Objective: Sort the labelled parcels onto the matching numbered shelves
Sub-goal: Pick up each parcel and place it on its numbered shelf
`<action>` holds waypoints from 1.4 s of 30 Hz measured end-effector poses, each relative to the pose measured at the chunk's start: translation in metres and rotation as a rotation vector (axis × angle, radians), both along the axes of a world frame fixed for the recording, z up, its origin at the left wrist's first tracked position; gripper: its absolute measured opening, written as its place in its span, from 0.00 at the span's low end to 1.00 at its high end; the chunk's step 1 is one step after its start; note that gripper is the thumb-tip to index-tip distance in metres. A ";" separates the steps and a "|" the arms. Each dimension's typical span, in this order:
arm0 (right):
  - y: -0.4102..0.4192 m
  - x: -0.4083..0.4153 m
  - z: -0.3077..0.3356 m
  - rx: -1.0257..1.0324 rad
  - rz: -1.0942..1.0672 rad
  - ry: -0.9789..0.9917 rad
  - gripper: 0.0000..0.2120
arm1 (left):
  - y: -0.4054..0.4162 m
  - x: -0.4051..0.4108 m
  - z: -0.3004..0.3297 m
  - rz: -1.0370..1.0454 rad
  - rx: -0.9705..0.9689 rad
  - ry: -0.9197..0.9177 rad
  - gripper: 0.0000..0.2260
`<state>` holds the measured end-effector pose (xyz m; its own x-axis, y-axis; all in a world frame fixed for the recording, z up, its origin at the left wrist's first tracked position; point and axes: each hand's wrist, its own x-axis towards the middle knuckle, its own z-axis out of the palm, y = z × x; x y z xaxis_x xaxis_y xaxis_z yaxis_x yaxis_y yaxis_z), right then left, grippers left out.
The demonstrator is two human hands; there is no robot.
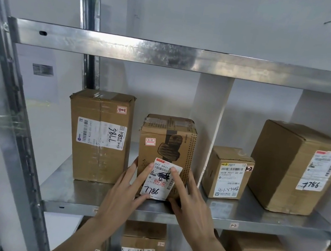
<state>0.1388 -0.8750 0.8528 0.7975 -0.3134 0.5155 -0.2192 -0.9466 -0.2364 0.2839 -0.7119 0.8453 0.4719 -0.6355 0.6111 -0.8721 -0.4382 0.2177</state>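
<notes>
A big shiny metal shelf rack (116,46) fills the view, with smooth grey boards and a white divider (208,119) standing up in the middle. On the right sits the biggest brown cardboard box (288,166), marked "7786". On the left stands a tall box (97,136) with wrinkly tape and "7786" written sideways. The middle parcel (167,145) is a brown box with a small "1-1" sticker and a white label (161,180) that says "642 H431" and "7786". It stands on the shelf near the front edge, left of the divider. A little box (227,174) is marked "1-2". The left hand (128,186) and right hand (190,196) press flat, straight fingers on its front and sides, thumbs under the label.
</notes>
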 end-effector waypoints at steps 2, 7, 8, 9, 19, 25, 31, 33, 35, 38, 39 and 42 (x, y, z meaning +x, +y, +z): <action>0.000 0.004 0.001 0.007 -0.011 0.005 0.49 | -0.003 0.004 -0.001 0.013 -0.003 -0.006 0.48; 0.001 0.013 0.001 0.023 -0.045 0.010 0.49 | -0.008 0.009 0.001 0.003 -0.015 0.083 0.43; 0.000 0.014 0.001 0.021 -0.056 0.017 0.49 | -0.008 0.010 0.000 -0.008 -0.032 0.095 0.42; 0.001 0.014 0.001 0.021 -0.068 0.026 0.49 | -0.009 0.011 0.000 -0.018 -0.043 0.093 0.42; 0.005 0.015 0.000 0.005 -0.110 0.023 0.51 | -0.010 0.012 -0.003 -0.019 -0.042 0.043 0.46; 0.013 -0.003 0.003 -0.021 -0.108 0.019 0.57 | 0.004 -0.002 0.004 0.029 -0.041 0.029 0.46; 0.038 -0.028 0.024 -0.058 -0.049 -0.081 0.53 | 0.038 -0.029 0.025 0.037 -0.091 0.031 0.43; 0.050 -0.033 0.033 -0.078 -0.044 -0.098 0.52 | 0.056 -0.041 0.036 0.018 -0.125 0.021 0.40; 0.067 -0.035 0.044 -0.100 -0.038 -0.118 0.51 | 0.078 -0.050 0.047 0.035 -0.143 -0.030 0.40; 0.099 -0.032 0.060 -0.180 -0.016 -0.125 0.43 | 0.117 -0.056 0.062 0.090 -0.159 -0.039 0.39; 0.112 -0.031 0.065 -0.210 0.006 -0.123 0.40 | 0.132 -0.056 0.068 0.122 -0.176 -0.053 0.37; 0.158 -0.019 0.084 -0.275 0.070 -0.159 0.31 | 0.183 -0.052 0.084 0.263 -0.167 -0.090 0.31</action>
